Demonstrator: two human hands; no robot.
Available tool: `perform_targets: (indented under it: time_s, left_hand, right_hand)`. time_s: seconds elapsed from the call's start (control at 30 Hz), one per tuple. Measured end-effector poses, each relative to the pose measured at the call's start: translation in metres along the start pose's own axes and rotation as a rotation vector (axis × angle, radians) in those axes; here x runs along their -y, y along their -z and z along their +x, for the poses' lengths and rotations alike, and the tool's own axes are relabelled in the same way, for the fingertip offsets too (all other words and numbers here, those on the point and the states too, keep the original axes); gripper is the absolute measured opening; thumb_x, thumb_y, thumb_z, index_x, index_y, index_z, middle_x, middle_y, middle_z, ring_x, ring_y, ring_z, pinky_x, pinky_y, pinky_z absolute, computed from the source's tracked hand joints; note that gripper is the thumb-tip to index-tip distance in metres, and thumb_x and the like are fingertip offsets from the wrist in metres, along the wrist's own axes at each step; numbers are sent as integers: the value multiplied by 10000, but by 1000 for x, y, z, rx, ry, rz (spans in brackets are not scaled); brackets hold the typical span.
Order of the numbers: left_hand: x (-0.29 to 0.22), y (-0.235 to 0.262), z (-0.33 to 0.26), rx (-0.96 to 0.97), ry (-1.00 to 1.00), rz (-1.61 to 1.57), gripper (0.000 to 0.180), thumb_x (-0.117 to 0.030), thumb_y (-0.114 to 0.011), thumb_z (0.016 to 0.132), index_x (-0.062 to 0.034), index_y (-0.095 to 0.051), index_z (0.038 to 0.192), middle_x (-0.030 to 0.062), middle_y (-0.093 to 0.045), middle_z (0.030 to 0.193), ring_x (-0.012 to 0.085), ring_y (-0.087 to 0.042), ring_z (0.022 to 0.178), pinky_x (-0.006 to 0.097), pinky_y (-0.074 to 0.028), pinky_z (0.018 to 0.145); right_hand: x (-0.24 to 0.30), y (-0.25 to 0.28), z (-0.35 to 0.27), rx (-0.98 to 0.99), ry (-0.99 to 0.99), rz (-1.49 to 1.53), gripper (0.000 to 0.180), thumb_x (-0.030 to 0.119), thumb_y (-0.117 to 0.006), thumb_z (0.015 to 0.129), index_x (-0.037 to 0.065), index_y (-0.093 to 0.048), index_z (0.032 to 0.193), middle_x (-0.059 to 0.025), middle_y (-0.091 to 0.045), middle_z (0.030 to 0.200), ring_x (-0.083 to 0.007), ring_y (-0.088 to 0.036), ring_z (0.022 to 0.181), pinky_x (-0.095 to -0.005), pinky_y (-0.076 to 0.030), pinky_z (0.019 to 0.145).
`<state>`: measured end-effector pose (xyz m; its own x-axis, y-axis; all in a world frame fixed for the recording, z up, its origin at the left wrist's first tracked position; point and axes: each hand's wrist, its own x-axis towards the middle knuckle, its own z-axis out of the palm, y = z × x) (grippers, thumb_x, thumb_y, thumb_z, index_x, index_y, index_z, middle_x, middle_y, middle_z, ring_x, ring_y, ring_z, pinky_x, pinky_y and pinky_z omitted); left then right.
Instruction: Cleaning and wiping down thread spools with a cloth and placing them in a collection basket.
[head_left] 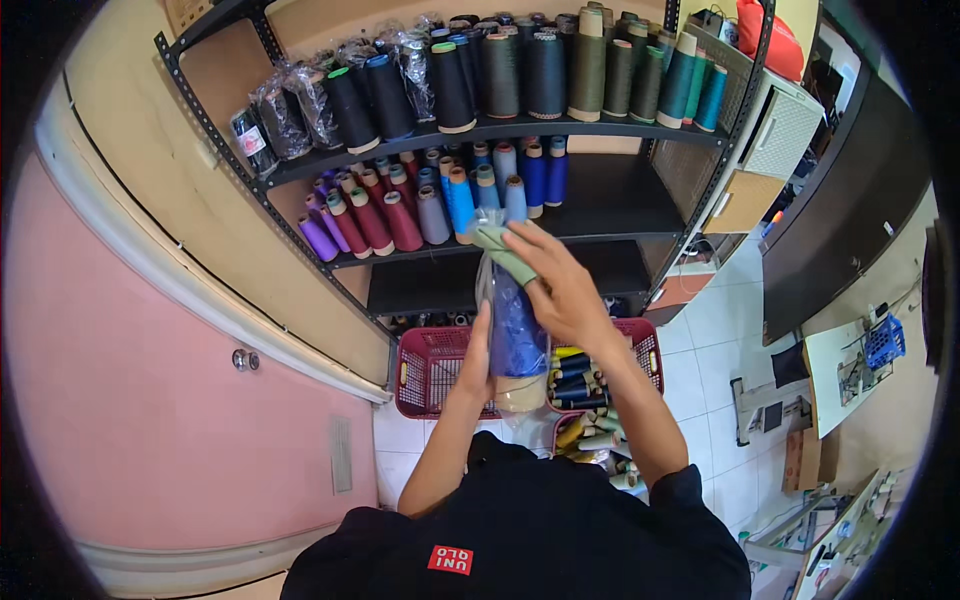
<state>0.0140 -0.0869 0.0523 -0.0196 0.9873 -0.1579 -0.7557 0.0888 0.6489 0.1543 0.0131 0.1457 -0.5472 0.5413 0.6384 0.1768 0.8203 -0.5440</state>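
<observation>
A large blue thread cone (520, 335), wrapped in clear plastic, is held upright-looking in front of my chest, its pale bare base toward me. My left hand (478, 352) grips it along the left side, with the fingers partly hidden behind it. A folded pale green cloth (508, 256) lies under the fingers of my right hand (562, 285), pressed against the upper end of the wrapped cone. Loose plastic gathers around that end.
A black metal shelf (610, 130) ahead bears many thread cones: dark ones above, purple, maroon and blue below. Magenta baskets (425, 345) stand on the floor, the right ones holding cones. A pink door (190, 350) is at left, a white-topped table (835, 375) at right.
</observation>
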Motion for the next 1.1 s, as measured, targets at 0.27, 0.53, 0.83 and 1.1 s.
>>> perform_targets:
  time_s: [0.27, 0.53, 0.83, 1.1]
  left_hand:
    - [4, 15, 8, -86, -13, 4, 777, -731, -504, 1079, -105, -571, 1534, 131, -686, 1437, 259, -707, 1275, 440, -590, 1084]
    - [-9, 1, 17, -37, 82, -92, 816, -791, -536, 1028, -54, -652, 1359, 149, -764, 1153, 257, -781, 963, 408, -670, 853]
    - [16, 15, 7, 81, 102, -103, 810, -700, -543, 1072, -30, -571, 1527, 170, -739, 1352, 288, -766, 1117, 465, -632, 1000]
    - [15, 14, 4, 78, 105, -19, 622, -564, -612, 1095, -43, -624, 1434, 133, -747, 1317, 242, -765, 1112, 434, -626, 1017]
  right_hand:
    - [47, -16, -74, 116, 11, -134, 730, -85, -654, 840, 63, -579, 1551, -186, -503, 1671, -421, -415, 1588, -521, -438, 1255]
    - [81, 10, -136, 295, -36, -41, 794, -174, -603, 746, 46, -609, 1509, -188, -532, 1654, -419, -457, 1566, -507, -457, 1244]
    - [39, 74, -49, -262, -108, -10, 608, -181, -478, 929, 1, -662, 1480, -221, -636, 1559, -394, -580, 1484, -463, -428, 1249]
    - [11, 22, -19, -53, -66, -26, 725, -217, -520, 844, 68, -646, 1498, -198, -556, 1632, -404, -457, 1563, -455, -390, 1282]
